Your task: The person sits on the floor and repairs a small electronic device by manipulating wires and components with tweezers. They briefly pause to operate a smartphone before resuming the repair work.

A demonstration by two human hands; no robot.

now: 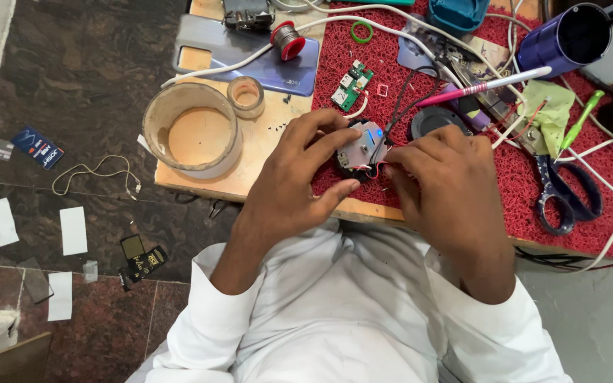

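The left hand (289, 186) pinches a small round black device (361, 150) between thumb and fingers, its grip clamped on the rim, so the opened face with a pale circuit board and a lit blue point shows upward. The right hand (448, 188) closes its fingertips on the thin red wires (380, 170) at the device's right edge; that grip is together on the wires. The device sits over the near edge of the red mat (462, 149) on the wooden counter (264, 152), just in front of the person's white-clad lap.

Just beyond it lie a small green circuit board (352, 84) and a black disc (435, 121). Farther left stand a wide tape roll (191, 130) and a smaller roll (246, 96); to the right lie blue-handled scissors (560, 191) and a pink-and-white pen (487, 87).

The risk, as I judge it, lies in the wires: they look fine, and a firm tug from the right hand could tear a joint off the board. With the device held over the counter's edge, a slipped pinch would drop it to the lap or the floor.
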